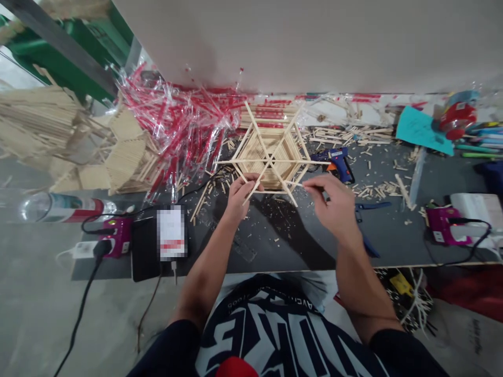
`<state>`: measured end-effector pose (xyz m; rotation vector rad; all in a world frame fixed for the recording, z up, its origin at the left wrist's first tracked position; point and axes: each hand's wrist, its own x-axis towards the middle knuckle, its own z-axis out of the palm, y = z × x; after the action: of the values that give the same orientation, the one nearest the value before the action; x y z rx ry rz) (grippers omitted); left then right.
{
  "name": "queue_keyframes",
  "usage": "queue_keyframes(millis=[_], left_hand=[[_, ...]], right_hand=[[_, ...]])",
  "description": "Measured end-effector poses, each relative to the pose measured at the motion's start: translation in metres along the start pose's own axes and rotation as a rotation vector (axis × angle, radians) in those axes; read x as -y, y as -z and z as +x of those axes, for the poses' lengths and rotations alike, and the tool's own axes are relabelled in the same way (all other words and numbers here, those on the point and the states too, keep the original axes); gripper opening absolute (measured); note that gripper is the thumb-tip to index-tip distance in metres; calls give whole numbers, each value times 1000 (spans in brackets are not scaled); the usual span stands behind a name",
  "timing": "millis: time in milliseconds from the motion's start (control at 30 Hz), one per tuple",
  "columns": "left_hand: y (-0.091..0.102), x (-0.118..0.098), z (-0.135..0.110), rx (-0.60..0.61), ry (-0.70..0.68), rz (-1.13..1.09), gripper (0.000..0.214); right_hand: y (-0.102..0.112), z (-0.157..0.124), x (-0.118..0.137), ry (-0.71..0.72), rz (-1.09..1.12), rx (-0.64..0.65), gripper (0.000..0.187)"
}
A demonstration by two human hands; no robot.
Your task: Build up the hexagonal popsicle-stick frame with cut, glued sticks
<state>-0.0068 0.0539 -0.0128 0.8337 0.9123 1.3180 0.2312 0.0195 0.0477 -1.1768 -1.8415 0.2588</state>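
A hexagonal lattice of thin wooden sticks [275, 141] stands on the dark table, with longer sticks crossing at its centre like spokes. My left hand [240, 195] grips the near left side of this lattice, fingers closed around its edge. From the right, my right hand [329, 201] pinches a short wooden stick [294, 183] between thumb and fingers, its far end at the lattice's near right side. Whether that end touches the frame I cannot tell. Just behind my right hand lies a blue glue gun [340, 163] with an orange part.
Red and clear plastic wrappers [176, 120] pile up at back left, beside finished-looking stick structures [118, 141]. Stick offcuts litter the table. Blue pliers [369, 206], purple power adapters [120, 236], a phone [172, 230] and a plastic bottle [58, 207] lie around. A pale wall [334, 47] rises behind.
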Motion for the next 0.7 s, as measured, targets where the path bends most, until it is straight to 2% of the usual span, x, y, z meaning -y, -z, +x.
queue_keyframes(millis=[100, 233, 367, 500, 700], left_hand=[[-1, -1, -1, 23, 16, 28, 32], [-3, 2, -4, 10, 26, 24, 32], [-4, 3, -6, -11, 19, 37, 32], [-3, -1, -8, 21, 40, 103, 33], [-3, -3, -10, 52, 33, 65, 35]], right_hand=[[-19, 11, 3, 74, 2, -37, 19], [-32, 11, -1, 74, 37, -74, 22], [-32, 5, -2, 74, 45, 0, 27], [-27, 3, -1, 101, -5, 41, 31], [-20, 8, 4, 100, -51, 112, 31]])
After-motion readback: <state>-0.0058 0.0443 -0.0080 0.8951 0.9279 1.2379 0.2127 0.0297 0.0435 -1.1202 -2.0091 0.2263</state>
